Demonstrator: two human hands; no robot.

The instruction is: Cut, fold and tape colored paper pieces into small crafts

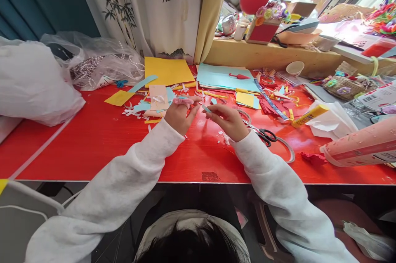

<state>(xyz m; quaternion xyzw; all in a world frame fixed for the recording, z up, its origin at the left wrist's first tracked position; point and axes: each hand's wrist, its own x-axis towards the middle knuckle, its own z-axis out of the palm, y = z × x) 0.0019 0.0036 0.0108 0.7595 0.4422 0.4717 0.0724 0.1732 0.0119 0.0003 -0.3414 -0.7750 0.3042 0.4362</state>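
Over the middle of the red table (123, 147), my left hand (180, 115) is closed around a small pink piece (183, 100) with a bit of light blue on it. My right hand (228, 122) is close by on the right, its thumb and fingertips pinched on a small light blue paper piece (206, 109). A narrow gap separates the two hands. Beyond my left hand lie a pale pink paper piece (159, 94) and white and blue scraps (137, 109). Black-handled scissors (267, 136) lie beside my right wrist.
Yellow paper (168, 71) and light blue sheets (222, 76) lie at the back. A yellow glue stick (310, 115) rests on white tissue (334, 120) at the right, near a large pink bottle (361, 143). A white plastic bag (37, 81) stands at the left.
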